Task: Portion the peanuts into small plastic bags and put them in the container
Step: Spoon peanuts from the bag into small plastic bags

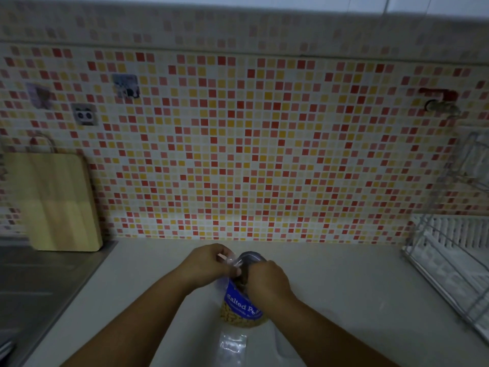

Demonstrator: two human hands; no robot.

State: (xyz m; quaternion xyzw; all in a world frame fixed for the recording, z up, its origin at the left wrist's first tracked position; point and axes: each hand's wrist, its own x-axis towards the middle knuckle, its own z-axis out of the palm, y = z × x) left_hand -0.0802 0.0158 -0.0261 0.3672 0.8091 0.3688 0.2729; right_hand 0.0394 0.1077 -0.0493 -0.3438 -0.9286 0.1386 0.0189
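Filling most of the view, a mosaic-tiled wall rises behind a pale countertop. Leaning at left is a wooden cutting board; a wire dish rack sits right. Near the counter's front edge stands a salted peanuts jar. Left hand fingers pinch a small clear plastic bag over it; right hand is closed at the jar's mouth.

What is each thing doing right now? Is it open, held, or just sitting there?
Peanut jar: upright on the counter, partly full.
Small plastic bag: pinched by the left hand.
Right hand: at the jar's mouth.
Spare bag: lying flat.
Cutting board: leaning on the wall.
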